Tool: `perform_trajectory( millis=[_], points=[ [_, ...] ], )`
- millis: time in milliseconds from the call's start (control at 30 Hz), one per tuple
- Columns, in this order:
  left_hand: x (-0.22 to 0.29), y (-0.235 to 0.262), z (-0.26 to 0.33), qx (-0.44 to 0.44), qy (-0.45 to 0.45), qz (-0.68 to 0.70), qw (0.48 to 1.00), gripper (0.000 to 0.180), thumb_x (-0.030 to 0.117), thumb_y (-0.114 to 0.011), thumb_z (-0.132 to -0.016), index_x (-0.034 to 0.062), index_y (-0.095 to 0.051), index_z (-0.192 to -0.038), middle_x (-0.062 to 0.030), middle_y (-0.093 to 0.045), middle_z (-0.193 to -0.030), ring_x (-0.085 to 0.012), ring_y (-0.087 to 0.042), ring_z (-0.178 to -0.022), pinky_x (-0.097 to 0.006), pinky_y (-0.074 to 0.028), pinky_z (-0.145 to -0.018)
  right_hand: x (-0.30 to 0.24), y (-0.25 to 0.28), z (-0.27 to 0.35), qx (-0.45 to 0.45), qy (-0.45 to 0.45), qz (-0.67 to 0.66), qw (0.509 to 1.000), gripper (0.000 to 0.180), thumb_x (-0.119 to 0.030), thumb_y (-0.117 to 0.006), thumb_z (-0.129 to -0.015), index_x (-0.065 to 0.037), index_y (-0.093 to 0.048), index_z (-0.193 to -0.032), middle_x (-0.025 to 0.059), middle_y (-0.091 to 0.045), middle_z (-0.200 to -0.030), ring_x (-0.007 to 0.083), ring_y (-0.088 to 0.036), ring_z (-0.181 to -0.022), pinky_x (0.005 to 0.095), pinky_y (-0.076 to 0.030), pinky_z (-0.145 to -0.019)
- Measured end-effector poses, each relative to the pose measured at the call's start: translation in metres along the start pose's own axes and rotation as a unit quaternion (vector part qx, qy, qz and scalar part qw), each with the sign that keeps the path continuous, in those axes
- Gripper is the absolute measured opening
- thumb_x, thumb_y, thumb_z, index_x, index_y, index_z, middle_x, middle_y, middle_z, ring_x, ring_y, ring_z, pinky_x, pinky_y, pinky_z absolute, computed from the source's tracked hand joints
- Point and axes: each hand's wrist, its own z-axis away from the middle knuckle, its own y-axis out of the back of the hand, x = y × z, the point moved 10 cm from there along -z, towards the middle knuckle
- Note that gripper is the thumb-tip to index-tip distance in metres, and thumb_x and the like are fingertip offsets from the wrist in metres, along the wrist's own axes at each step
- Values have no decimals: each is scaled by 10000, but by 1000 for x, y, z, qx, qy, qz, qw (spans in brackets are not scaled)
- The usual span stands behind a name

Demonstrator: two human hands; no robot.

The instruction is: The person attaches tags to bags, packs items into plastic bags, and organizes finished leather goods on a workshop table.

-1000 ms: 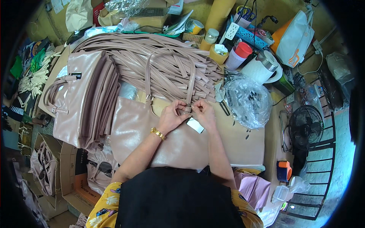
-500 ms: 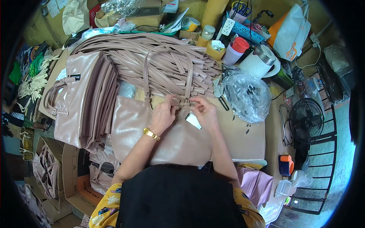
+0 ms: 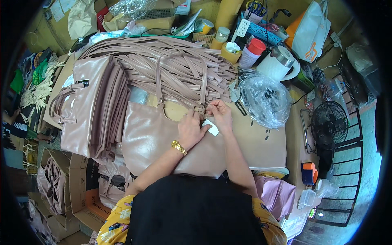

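A dusty-pink handbag (image 3: 151, 141) lies flat in front of me, its long looped handle (image 3: 158, 75) stretching away over a pile of straps. My left hand (image 3: 191, 130) presses on the bag's top edge at the foot of the handle's right side, fingers curled there and thumb reaching toward a white tag (image 3: 212, 128). Close beside it, my right hand (image 3: 221, 117) is pinched just right of the strap's end and above the tag. What its fingertips grip is too small to make out. The tag lies between both hands, partly covered by them.
Finished-looking pink handbags (image 3: 87, 110) stand stacked at left. Loose pink straps (image 3: 139, 53) heap along the back. At right are a clear plastic bag (image 3: 264, 98) of dark pieces, a white kettle (image 3: 279, 63) and a black fan (image 3: 329, 122). An open carton (image 3: 79, 179) stands lower left.
My left hand has shifted right and slightly down, its thumb now near the tag. My right hand has risen slightly and pinches by the strap's end. The tag has turned and moved slightly.
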Motion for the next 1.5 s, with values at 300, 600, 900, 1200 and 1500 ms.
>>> perform_trajectory(
  millis=[300,600,900,1200,1500],
  points=[
    [-39,-4,-28,-56,82,259,961,240,159,-731,-726,26,-579,-857,-148,-633,-714,-327,-635,-693,-406,-499,-637,-5,-1,0,-3,-59,-85,995,94,8,-585,-890,-5,-579,-983,68,-659,-838,101,-614,-696,231,-499,-642],
    [9,11,14,-74,-125,53,988,199,131,-696,-794,36,-682,-968,-148,-623,-918,-332,-623,-815,-383,-508,-742,13,-1,3,-27,-71,-48,996,74,-39,-562,-922,-18,-602,-981,39,-634,-816,78,-566,-697,222,-478,-658],
    [-15,3,5,-50,-61,68,995,183,97,-714,-756,72,-717,-938,-88,-635,-884,-263,-633,-791,-349,-513,-695,21,-1,0,-28,-54,-55,997,49,-98,-536,-952,-64,-563,-974,-3,-573,-781,60,-521,-683,218,-444,-660],
    [6,-3,2,-64,-149,51,985,89,86,-693,-761,99,-714,-846,-63,-624,-847,-249,-627,-772,-342,-510,-663,25,-1,-1,-42,-54,-29,997,37,-83,-542,-947,-57,-560,-967,-4,-580,-789,55,-529,-682,212,-448,-658],
    [-69,-55,-4,-107,279,612,732,164,143,-617,-920,-12,-629,-971,-88,-697,-855,-86,-643,-666,-203,-546,-627,12,-5,5,-53,8,-15,998,22,-33,-574,-913,-22,-578,-895,-11,-550,-814,60,-520,-737,207,-434,-691]
  ],
)
